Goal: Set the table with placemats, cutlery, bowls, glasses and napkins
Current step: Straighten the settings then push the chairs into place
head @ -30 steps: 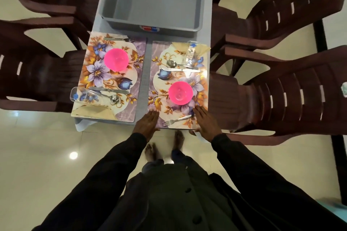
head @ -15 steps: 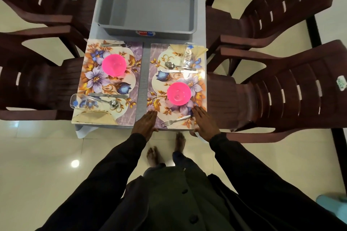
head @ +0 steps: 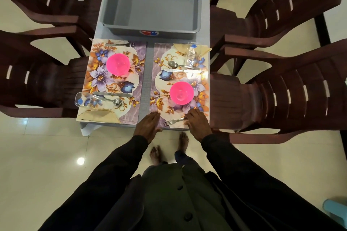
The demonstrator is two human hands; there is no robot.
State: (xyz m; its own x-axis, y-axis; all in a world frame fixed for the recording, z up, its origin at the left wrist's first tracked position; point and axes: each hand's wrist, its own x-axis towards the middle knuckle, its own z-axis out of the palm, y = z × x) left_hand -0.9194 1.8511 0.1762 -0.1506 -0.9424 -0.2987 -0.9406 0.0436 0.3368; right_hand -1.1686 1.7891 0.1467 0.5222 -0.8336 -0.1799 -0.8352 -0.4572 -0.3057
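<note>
The right placemat point(head: 157, 56) lies on the grey surface point(head: 145, 80) just in front of the grey tub point(head: 150, 30), under the tub's right half. The left placemat point(head: 140, 58) lies in front of the tub's left half, with a strip of surface between the two. Both hands rest on the edge of the right placemat farthest from the tub. The left hand point(head: 148, 124) lies flat on the corner below the tub's middle, its fingers straight, together and holding nothing. The right hand point(head: 197, 123) lies flat farther toward the tub's right side, its fingers also straight and holding nothing. The fingertips reach the handle end of a fork point(head: 173, 121), though I cannot tell whether they touch it.

On this mat a pink bowl point(head: 181, 92) sits between the fork and the tub. Closer to the tub lie a knife point(head: 180, 70) and a spoon point(head: 173, 64). A clear glass point(head: 191, 54) and a tan napkin point(head: 180, 48) sit nearest the tub's right front corner.

The left placemat carries a second pink bowl point(head: 118, 64), with a second fork point(head: 120, 44) just before the tub. Its knife point(head: 112, 94), spoon point(head: 112, 101), glass point(head: 84, 99) and folded napkin point(head: 99, 115) lie at the end away from the tub. Dark brown chairs point(head: 281, 90) stand on both sides of the tub.
</note>
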